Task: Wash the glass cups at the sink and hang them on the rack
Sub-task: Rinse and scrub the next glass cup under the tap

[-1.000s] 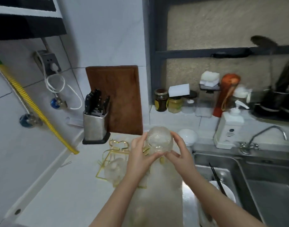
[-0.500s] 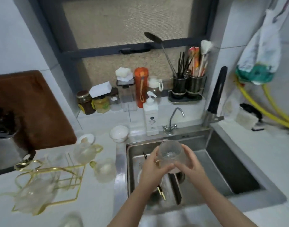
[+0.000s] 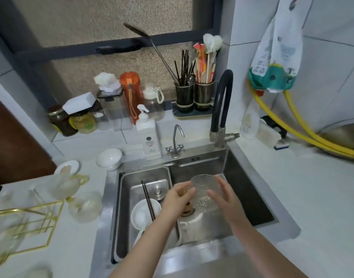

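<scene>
I hold a clear textured glass cup [image 3: 204, 192] upright over the steel sink [image 3: 244, 189]. My left hand [image 3: 177, 198] grips its left side by the gold handle. My right hand [image 3: 225, 199] lies flat against its right side, fingers spread. On the counter to the left stands the gold wire rack [image 3: 27, 223], with blurred glass cups [image 3: 85, 206] on and beside it. The black faucet [image 3: 222, 103] arches behind the sink; no water is visible.
A steel tray [image 3: 124, 207] in the sink's left half holds a white bowl [image 3: 145, 214] and dark chopsticks [image 3: 148, 199]; a white mug [image 3: 192, 223] lies under the cup. Soap bottle [image 3: 149, 137], small tap [image 3: 175, 143], white bowl [image 3: 109, 158], jars and utensil holders line the back. Yellow hoses [image 3: 304, 131] run right.
My view swung from the rack on the left counter to the sink. Both hands carried the glass cup rightward and lower, over the sink basin.
</scene>
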